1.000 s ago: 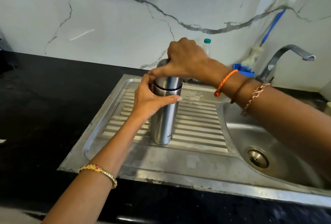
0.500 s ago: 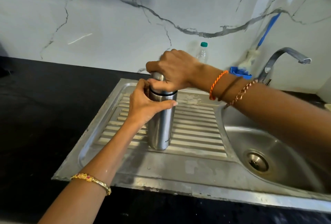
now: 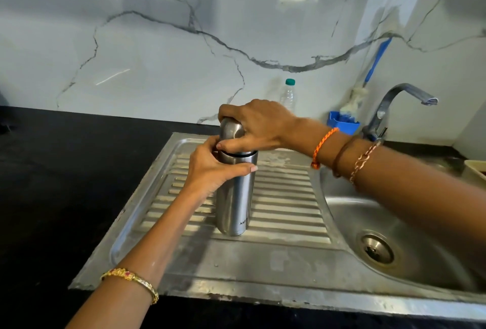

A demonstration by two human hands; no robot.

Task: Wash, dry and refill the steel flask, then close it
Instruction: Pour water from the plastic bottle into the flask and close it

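The steel flask (image 3: 235, 205) stands upright on the ribbed drainboard (image 3: 284, 205) of the steel sink. My left hand (image 3: 213, 171) grips its body just under the black seam, thumb across the front. My right hand (image 3: 257, 126) is wrapped over the steel cap (image 3: 230, 130) on top, fingers curled round it and thumb along its lower edge. The cap sits on the flask; most of it is hidden by my fingers.
The sink basin (image 3: 349, 213) with its drain (image 3: 377, 248) lies to the right, under the curved tap (image 3: 394, 102). A clear plastic bottle (image 3: 288, 96) and a blue holder (image 3: 342, 121) with a brush stand by the marble wall. Black counter (image 3: 65, 171) spreads to the left.
My right hand has turned on the cap, its thumb now along the cap's lower edge. The flask and my left hand have stayed in place on the drainboard.
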